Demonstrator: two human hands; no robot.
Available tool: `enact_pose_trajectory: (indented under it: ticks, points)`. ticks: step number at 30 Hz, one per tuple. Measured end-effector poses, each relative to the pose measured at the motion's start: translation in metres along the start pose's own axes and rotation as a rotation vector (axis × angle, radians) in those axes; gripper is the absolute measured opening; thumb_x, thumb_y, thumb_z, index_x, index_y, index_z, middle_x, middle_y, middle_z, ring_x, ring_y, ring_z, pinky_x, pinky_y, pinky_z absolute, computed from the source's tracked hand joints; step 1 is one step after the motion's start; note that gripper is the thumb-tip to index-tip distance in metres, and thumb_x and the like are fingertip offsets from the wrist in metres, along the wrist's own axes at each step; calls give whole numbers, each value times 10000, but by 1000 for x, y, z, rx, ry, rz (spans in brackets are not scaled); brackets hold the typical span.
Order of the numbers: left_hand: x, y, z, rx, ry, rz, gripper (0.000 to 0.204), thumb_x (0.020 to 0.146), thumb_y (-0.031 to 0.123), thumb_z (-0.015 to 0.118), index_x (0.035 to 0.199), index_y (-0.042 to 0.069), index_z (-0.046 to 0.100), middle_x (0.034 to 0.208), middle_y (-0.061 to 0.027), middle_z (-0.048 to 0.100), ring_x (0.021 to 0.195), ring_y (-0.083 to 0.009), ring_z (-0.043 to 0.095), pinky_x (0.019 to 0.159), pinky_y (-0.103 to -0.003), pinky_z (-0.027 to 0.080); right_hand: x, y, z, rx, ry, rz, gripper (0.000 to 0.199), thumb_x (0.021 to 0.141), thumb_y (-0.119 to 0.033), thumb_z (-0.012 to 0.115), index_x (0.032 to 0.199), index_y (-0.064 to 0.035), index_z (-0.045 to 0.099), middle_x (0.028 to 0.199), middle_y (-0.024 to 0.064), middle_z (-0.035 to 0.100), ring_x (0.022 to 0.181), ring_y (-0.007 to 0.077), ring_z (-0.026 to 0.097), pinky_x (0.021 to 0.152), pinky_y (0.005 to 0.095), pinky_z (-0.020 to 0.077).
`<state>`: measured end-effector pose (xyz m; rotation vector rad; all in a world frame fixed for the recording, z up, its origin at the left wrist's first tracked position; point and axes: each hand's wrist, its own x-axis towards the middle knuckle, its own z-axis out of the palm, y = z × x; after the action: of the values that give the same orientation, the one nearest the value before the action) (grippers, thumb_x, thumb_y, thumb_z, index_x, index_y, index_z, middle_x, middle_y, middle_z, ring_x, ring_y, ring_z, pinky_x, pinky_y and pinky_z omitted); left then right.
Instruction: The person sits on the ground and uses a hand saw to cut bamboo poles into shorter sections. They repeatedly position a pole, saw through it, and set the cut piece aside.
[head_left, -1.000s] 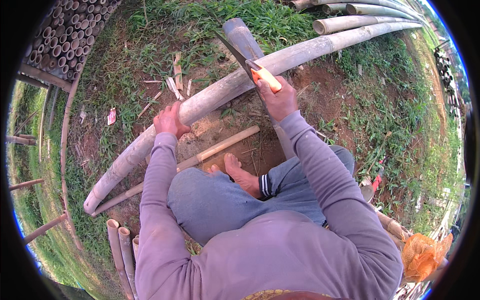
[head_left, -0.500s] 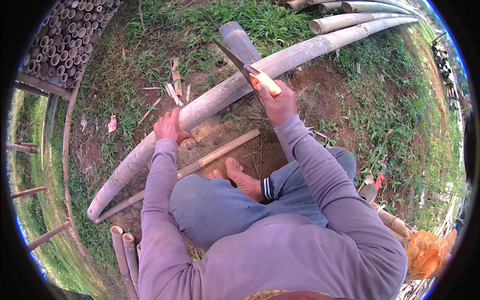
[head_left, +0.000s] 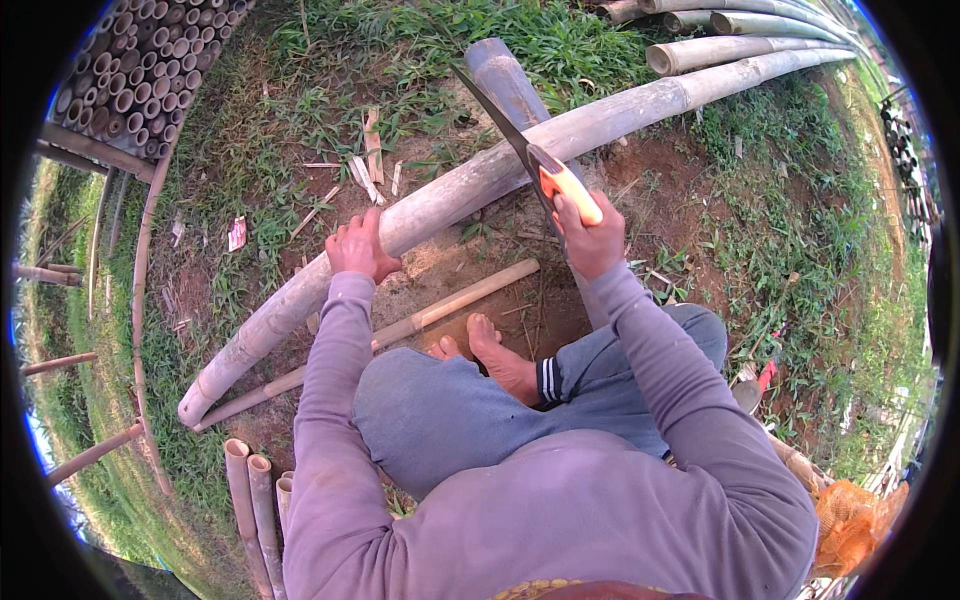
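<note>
A long, thick bamboo pole runs slantwise from the near left to the far right. My left hand is closed over it left of the middle, fingers on the far side. In my right hand is the orange handle of a handsaw. Its dark blade lies across the pole and points to the far left; whether the teeth sit in a cut cannot be made out. Under the pole crosses a grey bamboo length, whose near end is hidden by my leg.
A thinner bamboo stick lies on the soil before my bare foot. More bamboo poles lie at the far right, and cut ends are stacked at the far left. Short bamboo pieces stand at my left; orange netting is at my right.
My right hand has drawn the saw handle back toward me. The left hand has stayed at its place on the pole. The whole view has shifted slightly.
</note>
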<state>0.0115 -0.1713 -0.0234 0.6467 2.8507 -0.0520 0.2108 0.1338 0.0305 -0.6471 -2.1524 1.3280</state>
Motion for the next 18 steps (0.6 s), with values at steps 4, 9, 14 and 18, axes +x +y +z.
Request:
enact_pose_trajectory:
  ticks: [4,9,14,18]
  points:
    - [-4,-4,-10,-4,-26,-38,982,614,440,1001,1455,207,552,1348,-94,698,1281,-357,666,1085,-523,503,13,-13,12,-16,-29,34,264,1026,-239,804,1057,11,725,764,110,712,699,126,666,652,347,542]
    - [-7,-16,-3,-25,10,-38,1001,606,421,999,1481,226,552,1356,-88,700,1265,-359,675,1085,-524,495,-152,-12,-113,-76,-95,2,221,997,-135,809,1137,13,722,846,82,773,764,145,767,700,317,589]
    - [-5,-10,3,-9,3,-36,991,594,400,996,1471,239,565,1349,-96,704,1257,-351,680,1085,-526,484,-106,4,-65,-71,-50,-20,229,1010,-190,805,1121,-4,729,838,91,773,746,170,761,702,328,586]
    - [-1,-4,-10,-31,23,-15,974,596,393,991,1454,223,563,1330,-97,706,1259,-354,677,1081,-526,489,29,-12,18,-8,-7,17,321,1009,-296,818,1041,5,710,774,132,720,677,196,689,654,384,552]
